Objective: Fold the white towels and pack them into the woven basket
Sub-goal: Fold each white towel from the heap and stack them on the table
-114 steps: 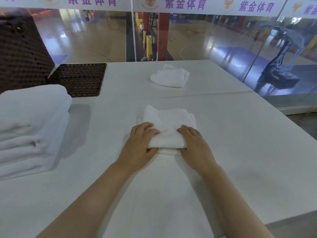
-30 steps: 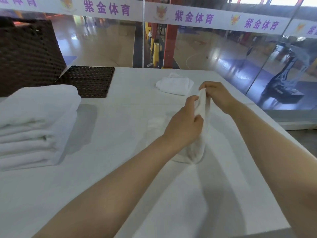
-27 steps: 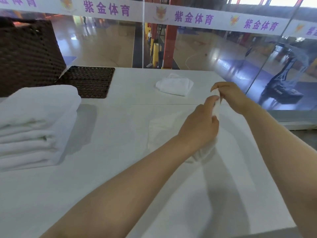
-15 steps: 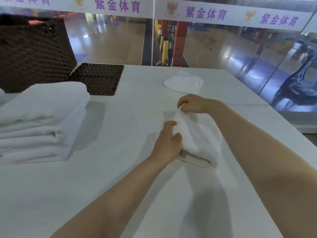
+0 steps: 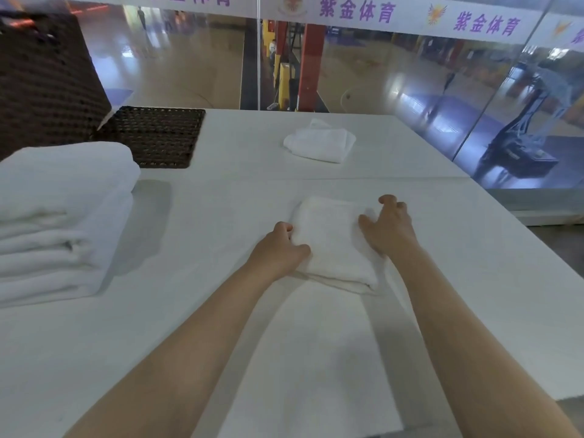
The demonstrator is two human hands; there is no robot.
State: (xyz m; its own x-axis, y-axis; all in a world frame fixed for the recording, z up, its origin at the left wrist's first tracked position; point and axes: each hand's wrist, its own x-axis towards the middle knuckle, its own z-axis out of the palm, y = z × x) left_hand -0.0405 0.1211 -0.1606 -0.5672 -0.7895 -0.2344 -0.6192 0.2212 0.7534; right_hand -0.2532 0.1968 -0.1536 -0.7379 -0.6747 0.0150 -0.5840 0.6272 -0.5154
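Small folded white towel [image 5: 335,241], lifted a second ago, now lying flat mid-table [image 5: 474,263]. Left hand [image 5: 278,251] gripping its left edge; right hand [image 5: 390,229] resting on right edge, fingers loosely curled. Dark woven basket [image 5: 47,77] standing far left; table edge lying right.

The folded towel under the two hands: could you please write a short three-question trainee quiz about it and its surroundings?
1. True or false: the folded towel lies flat on the white table.
2. Which hand touches the towel's left edge?
A. left hand
B. right hand
C. neither
3. Fill in: the second small towel lies farther back on the table, to the right of the flat woven ____.

Key
1. True; it rests on the tabletop between both hands.
2. A; the left hand's fingers curl against that edge, while the right hand rests on the right side.
3. Lid; it lies beside the tall woven basket, behind the stack of large towels.
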